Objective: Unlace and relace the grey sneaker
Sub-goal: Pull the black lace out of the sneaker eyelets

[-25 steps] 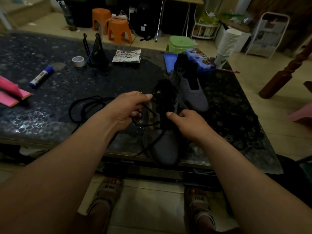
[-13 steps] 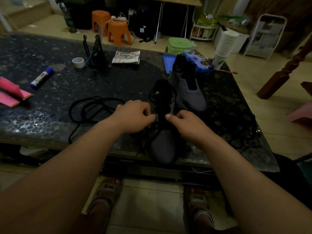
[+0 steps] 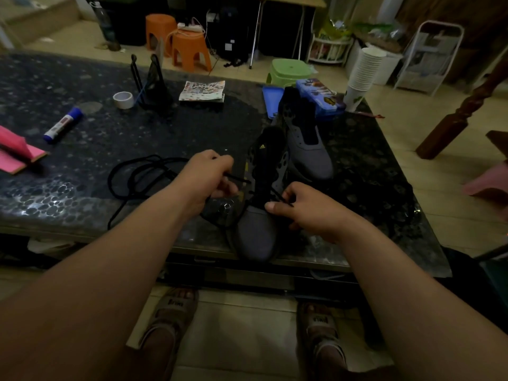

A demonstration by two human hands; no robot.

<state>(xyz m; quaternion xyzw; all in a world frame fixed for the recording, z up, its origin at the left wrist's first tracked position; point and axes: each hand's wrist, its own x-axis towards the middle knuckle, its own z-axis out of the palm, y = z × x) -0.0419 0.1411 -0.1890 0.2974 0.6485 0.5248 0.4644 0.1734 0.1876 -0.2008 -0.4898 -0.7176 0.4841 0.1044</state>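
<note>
A grey sneaker (image 3: 257, 235) stands at the table's near edge, toe toward me, black tongue upright. My left hand (image 3: 207, 178) pinches a black lace end just left of the eyelets, and the lace runs taut to the shoe. My right hand (image 3: 305, 207) pinches the other lace end at the shoe's right side. A second grey sneaker (image 3: 310, 155) stands behind it without a lace. A loose black lace (image 3: 137, 174) lies coiled on the table to the left.
On the dark pebbled table (image 3: 82, 193) lie a glue stick (image 3: 63, 125), a tape roll (image 3: 123, 99), a black stand (image 3: 154, 83), a booklet (image 3: 202, 90), pink paper (image 3: 16, 152), a blue box (image 3: 320, 96) and stacked paper cups (image 3: 362, 72). Stools stand beyond.
My left hand has drawn its lace end out leftward, away from the eyelets. My right hand has slid slightly right and closed on the other lace end.
</note>
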